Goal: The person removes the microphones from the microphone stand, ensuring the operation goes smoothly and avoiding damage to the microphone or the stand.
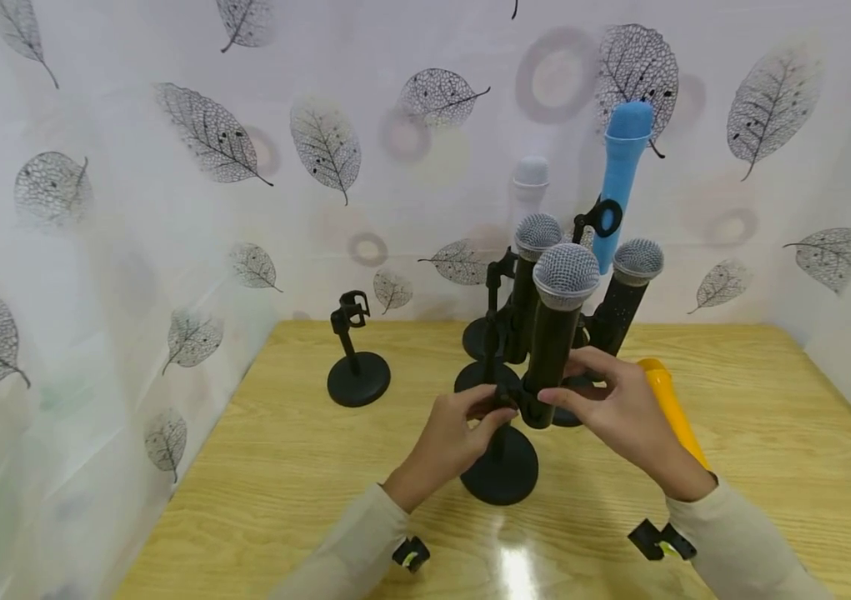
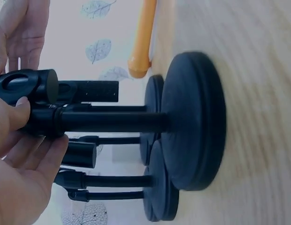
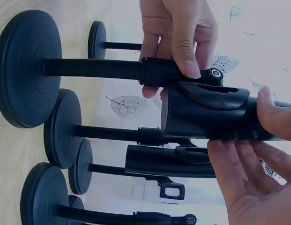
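In front of me a black microphone with a silver mesh head (image 1: 556,325) sits tilted in the clip of a desk stand (image 1: 500,475). My left hand (image 1: 451,437) pinches the top of that stand's post, just below the clip joint, with thumb and fingers. My right hand (image 1: 631,412) holds the microphone's lower body, thumb on one side and fingers on the other. In the right wrist view the clip (image 3: 215,96) wraps the microphone body (image 3: 178,115) near its butt end. The round base (image 2: 192,122) stands flat on the table in the left wrist view.
Behind stand two more black microphones (image 1: 524,300) (image 1: 623,300) in stands, a blue microphone (image 1: 620,175) and a white one (image 1: 528,187). A yellow microphone (image 1: 673,408) lies at the right. A stand with a bare clip (image 1: 357,379) is on the table's left. Leaf-patterned curtain surrounds the table.
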The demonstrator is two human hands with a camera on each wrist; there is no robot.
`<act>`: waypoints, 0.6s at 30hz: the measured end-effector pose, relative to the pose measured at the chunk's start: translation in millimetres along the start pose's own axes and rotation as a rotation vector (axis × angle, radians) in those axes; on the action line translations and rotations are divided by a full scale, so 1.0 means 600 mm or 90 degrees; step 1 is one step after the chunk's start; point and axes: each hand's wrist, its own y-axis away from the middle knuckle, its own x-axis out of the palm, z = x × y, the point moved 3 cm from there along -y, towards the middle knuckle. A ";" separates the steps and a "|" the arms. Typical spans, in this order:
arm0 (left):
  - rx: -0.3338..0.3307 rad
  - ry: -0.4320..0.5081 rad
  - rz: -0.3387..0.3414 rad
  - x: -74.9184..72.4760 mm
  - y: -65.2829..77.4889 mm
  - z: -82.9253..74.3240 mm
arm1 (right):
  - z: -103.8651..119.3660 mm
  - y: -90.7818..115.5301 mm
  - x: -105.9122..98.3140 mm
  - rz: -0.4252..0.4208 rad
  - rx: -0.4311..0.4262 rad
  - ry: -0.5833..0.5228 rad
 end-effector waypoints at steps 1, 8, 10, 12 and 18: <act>-0.001 0.005 -0.003 0.001 0.001 0.000 | -0.001 0.002 0.001 0.000 0.002 -0.001; 0.001 0.014 -0.025 0.000 0.000 0.002 | -0.007 0.010 0.011 -0.011 -0.009 -0.010; 0.002 0.015 -0.026 0.000 0.000 0.004 | -0.006 0.011 0.013 -0.024 -0.022 -0.006; 0.004 0.013 -0.023 0.000 -0.001 0.005 | -0.004 0.011 0.015 -0.035 -0.036 -0.003; 0.014 0.001 -0.010 0.001 -0.003 0.007 | 0.005 0.005 0.014 -0.045 -0.045 0.024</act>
